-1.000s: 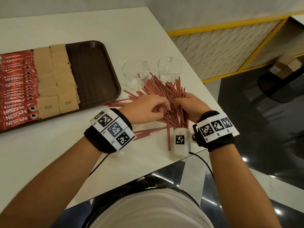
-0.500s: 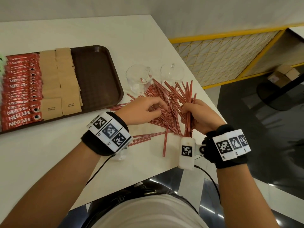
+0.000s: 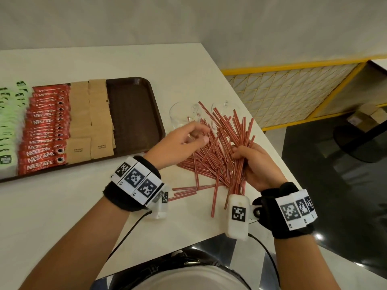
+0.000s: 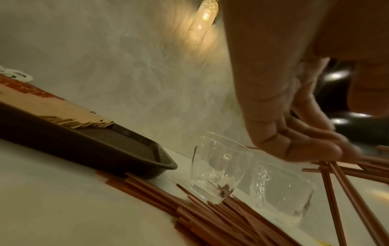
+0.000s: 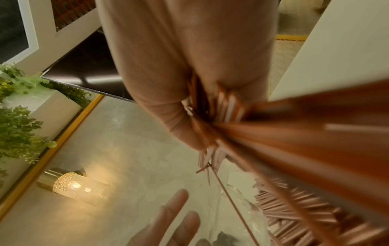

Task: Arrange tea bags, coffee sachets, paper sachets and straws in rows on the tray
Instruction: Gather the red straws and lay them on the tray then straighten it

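A brown tray (image 3: 134, 114) at the left holds rows of green tea bags (image 3: 10, 122), red coffee sachets (image 3: 46, 126) and brown paper sachets (image 3: 90, 122); its right part is bare. Red striped straws (image 3: 209, 164) lie in a loose pile on the white table to the right of the tray. My right hand (image 3: 240, 151) grips a fanned bundle of straws (image 3: 238, 130), tips pointing up and away, above the pile. The right wrist view shows that bundle (image 5: 273, 141) blurred in the fist. My left hand (image 3: 201, 137) hovers over the pile's left side, fingers relaxed, holding nothing. Its fingertips (image 4: 328, 149) touch a few straws.
Two empty clear glasses (image 3: 180, 116) (image 3: 224, 105) stand just behind the straw pile, right of the tray. The table's right edge (image 3: 278, 155) runs close beside my right hand, with dark floor below. A yellow-framed lattice partition (image 3: 293, 91) stands beyond it.
My right hand has raised its straw bundle off the pile and tilted it up. My left hand has let go of the straws, opened and lifted slightly away from the right hand.
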### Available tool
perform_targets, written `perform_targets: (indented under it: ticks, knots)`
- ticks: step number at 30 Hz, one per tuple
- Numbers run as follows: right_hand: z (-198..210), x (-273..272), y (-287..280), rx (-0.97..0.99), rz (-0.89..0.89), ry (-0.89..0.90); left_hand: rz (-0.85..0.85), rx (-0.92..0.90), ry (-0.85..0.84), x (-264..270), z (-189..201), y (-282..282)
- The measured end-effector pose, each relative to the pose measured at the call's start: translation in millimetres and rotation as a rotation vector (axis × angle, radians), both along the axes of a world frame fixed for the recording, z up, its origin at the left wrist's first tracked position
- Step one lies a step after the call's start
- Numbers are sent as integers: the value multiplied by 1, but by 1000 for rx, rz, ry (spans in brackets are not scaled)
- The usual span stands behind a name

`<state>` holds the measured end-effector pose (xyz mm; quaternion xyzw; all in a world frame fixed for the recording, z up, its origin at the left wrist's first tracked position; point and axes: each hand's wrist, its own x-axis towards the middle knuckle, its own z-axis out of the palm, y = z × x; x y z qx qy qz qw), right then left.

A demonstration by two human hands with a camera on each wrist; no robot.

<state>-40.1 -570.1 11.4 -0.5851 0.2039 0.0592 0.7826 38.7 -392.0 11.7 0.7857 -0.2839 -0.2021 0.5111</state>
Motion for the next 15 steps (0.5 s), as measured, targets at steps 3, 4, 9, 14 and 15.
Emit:
perform_targets:
  ticks: [3, 4, 9, 14, 15]
  knots:
    - [10, 1, 2, 91, 9, -79, 266, -220, 51, 7, 12, 3]
    - [14, 3, 4, 129, 13, -104, 356, -288, 80, 10, 16, 3]
    - [22, 26, 32, 251, 145, -149, 510, -534, 384, 32, 31, 5]
    - [8, 58, 72, 376, 325, -39, 538, -735, 512, 43, 37, 15]
    - [4, 63, 80, 421, 348, -22, 579, -714, 474, 44, 36, 20]
